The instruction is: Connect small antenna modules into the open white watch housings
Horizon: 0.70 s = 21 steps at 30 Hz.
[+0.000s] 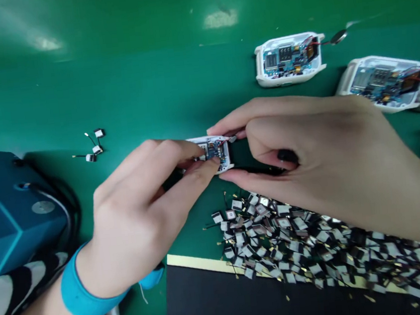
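A small white smartwatch case (227, 167) with an exposed circuit board lies between my two hands over the green bench. My left hand (142, 200), with a blue wristband, has its thumb and fingers closed on the case's left part, their tips over the board. My right hand (307, 146) grips the right end of the case between fingertip and thumb. Its other fingers curl around a dark object (288, 156), of which only a black end shows. A small round metal part (232, 138) on red wires sits at the case's upper right corner.
A heap of small square antenna-like parts with short leads (279, 235) spreads below my right hand, partly over a black mat (226, 302). Open watch cases (290, 60) stand at upper right. A few loose parts (97, 149) and a blue box with cables (7, 211) are at left.
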Tool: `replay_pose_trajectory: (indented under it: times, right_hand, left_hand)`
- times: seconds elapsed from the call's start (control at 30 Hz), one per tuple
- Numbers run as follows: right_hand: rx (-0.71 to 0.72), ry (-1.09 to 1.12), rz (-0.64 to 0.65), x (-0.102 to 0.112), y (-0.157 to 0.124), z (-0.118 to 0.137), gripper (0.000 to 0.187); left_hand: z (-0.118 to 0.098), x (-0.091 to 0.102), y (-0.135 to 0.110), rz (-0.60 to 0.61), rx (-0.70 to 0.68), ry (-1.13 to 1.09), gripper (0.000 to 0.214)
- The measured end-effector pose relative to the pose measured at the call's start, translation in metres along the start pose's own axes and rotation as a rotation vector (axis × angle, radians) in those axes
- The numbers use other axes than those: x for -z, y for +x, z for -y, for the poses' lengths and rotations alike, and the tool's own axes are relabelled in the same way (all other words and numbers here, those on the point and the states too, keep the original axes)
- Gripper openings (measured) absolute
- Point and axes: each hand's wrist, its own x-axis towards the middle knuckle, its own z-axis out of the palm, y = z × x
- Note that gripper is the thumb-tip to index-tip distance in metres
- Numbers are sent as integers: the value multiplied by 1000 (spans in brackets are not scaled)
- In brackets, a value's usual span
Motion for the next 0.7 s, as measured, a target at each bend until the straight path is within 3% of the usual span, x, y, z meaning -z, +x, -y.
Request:
replay_pose_trajectory:
  times: [0.47, 0.6, 0.7]
  right_hand:
    - [8, 50, 17, -3, 1, 0, 36]
    - [37, 79, 18, 5, 4, -2, 29]
    - [15, 44, -73, 20, 4, -5, 33]
  left_hand:
    - [2, -1, -1, -14, 63, -49, 7]
    - [5, -2, -2, -31, -6, -55, 9]
    - [8, -4, -2, -39, -111, -15, 9]
